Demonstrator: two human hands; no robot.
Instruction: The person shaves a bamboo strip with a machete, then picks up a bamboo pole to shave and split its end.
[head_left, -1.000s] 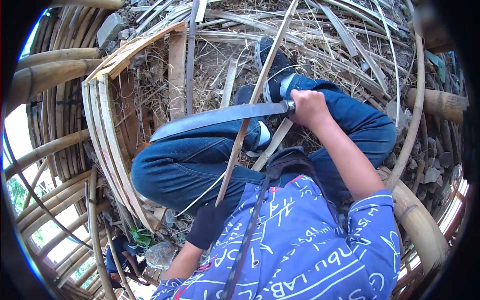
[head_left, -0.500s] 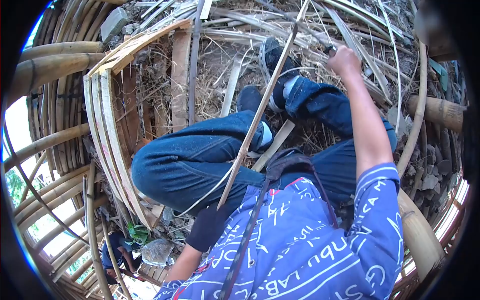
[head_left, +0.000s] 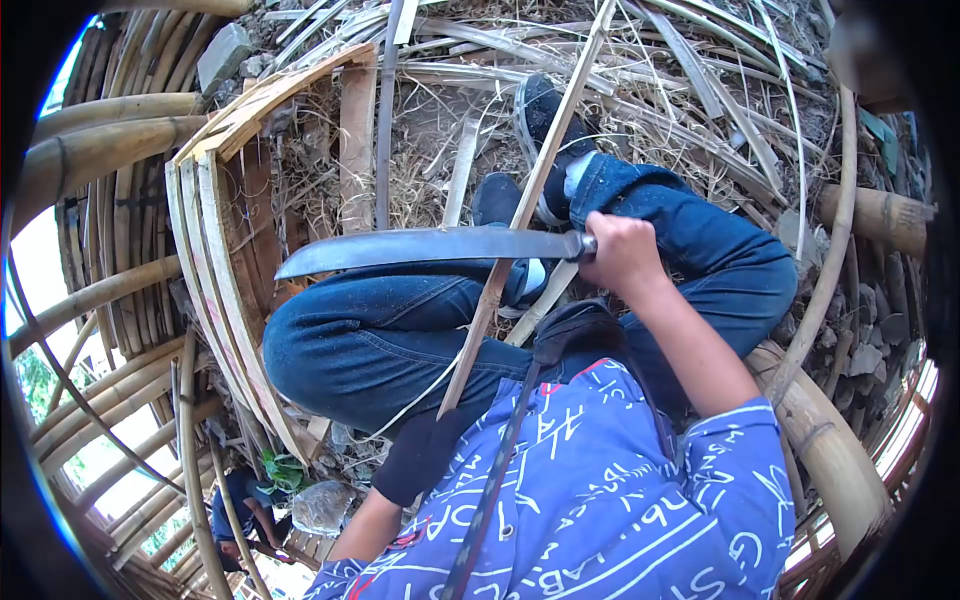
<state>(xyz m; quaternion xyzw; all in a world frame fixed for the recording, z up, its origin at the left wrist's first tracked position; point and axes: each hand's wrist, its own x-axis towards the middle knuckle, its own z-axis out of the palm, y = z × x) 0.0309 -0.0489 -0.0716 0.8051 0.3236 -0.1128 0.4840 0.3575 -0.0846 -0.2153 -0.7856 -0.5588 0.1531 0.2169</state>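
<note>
Closed around a machete's handle, my bare right hand (head_left: 622,252) is over my lap. The machete blade (head_left: 400,250) points left and crosses in front of a long bamboo strip (head_left: 553,140). That strip runs from my waist up past my shoes. At its lower end is my left hand (head_left: 420,458) in a dark glove, fingers wrapped round the strip close to my shirt. A thin curved sliver (head_left: 425,398) hangs off the strip's side above the glove.
A wooden crate-like frame (head_left: 205,240) stands at my left knee. Split bamboo pieces (head_left: 690,75) and shavings litter the ground ahead. Thick bamboo poles (head_left: 820,450) lie at my right and left. Another person (head_left: 240,510) is at the lower left. A clear plastic bag (head_left: 322,507) lies nearby.
My right hand has come down and toward me, bringing the machete blade across the bamboo strip. My left hand has stayed about where it was on the strip.
</note>
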